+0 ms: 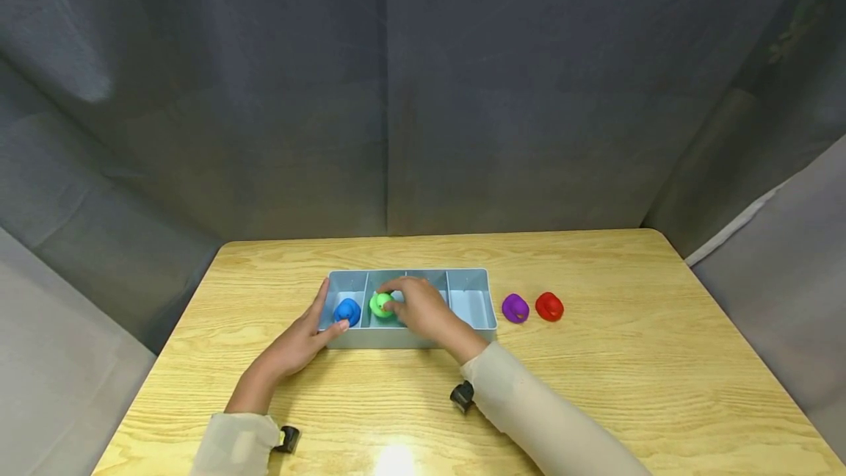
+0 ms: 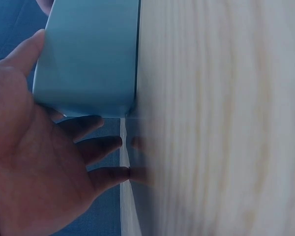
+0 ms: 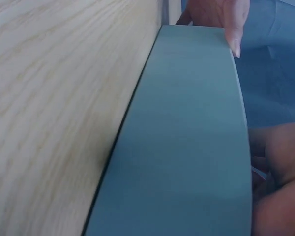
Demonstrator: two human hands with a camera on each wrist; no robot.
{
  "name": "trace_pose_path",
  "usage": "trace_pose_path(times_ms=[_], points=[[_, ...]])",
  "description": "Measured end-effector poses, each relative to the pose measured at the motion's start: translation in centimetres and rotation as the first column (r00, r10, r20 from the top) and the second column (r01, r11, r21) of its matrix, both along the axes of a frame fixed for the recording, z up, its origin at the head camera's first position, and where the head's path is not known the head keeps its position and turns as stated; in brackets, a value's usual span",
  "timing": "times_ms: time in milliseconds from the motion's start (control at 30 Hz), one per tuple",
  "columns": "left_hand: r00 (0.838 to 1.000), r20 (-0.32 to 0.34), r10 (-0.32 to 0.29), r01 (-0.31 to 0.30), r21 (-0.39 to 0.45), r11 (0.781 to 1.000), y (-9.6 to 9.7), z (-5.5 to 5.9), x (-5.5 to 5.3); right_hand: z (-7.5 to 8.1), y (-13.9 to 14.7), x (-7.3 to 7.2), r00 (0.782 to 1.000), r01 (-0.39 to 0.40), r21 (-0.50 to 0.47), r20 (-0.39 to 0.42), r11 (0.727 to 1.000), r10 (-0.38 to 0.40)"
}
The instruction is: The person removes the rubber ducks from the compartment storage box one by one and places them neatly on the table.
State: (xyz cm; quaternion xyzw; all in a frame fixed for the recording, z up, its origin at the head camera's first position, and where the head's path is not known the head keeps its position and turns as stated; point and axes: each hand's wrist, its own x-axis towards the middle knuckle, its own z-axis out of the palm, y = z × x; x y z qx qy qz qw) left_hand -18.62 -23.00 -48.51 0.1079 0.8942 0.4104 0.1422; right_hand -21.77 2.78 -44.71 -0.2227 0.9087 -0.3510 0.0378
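A grey-blue divided box (image 1: 410,339) stands on the table, its compartments in a row. My left hand (image 1: 300,340) rests at its left end, thumb over the front rim and fingers extended along the end wall. In the left wrist view those fingers (image 2: 101,147) are spread and fairly straight. A blue rubber duck (image 1: 346,311) sits in the leftmost compartment, near my left thumb. With thumb and index finger, my right hand (image 1: 423,308) pinches a green rubber duck (image 1: 381,305) in the second compartment from the left. The box wall hides that duck in the right wrist view.
A purple rubber duck (image 1: 515,308) and a red rubber duck (image 1: 549,306) sit side by side on the wooden table (image 1: 628,373), just right of the box. Dark grey cloth (image 1: 463,131) hangs behind the table's far edge.
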Motion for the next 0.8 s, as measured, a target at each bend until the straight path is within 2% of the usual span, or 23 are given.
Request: trace_pose_path(times_ms=[233, 633, 800], points=[[1.0, 0.008, 0.001, -0.001, 0.002, 1.0, 0.0, 0.0, 0.0, 0.8, 0.5, 0.0, 0.999, -0.007, -0.013, 0.034, 1.0, 0.008], [1.0, 0.011, 0.009, -0.009, -0.009, 1.0, 0.0, 0.0, 0.0, 1.8, 1.6, 0.2, 0.999, -0.043, -0.067, -0.028, 0.997, 0.041], [1.0, 0.009, 0.01, -0.01, -0.013, 1.0, 0.0, 0.0, 0.0, 2.4, 2.4, 0.3, 0.999, -0.046, -0.081, -0.031, 0.996, 0.044]])
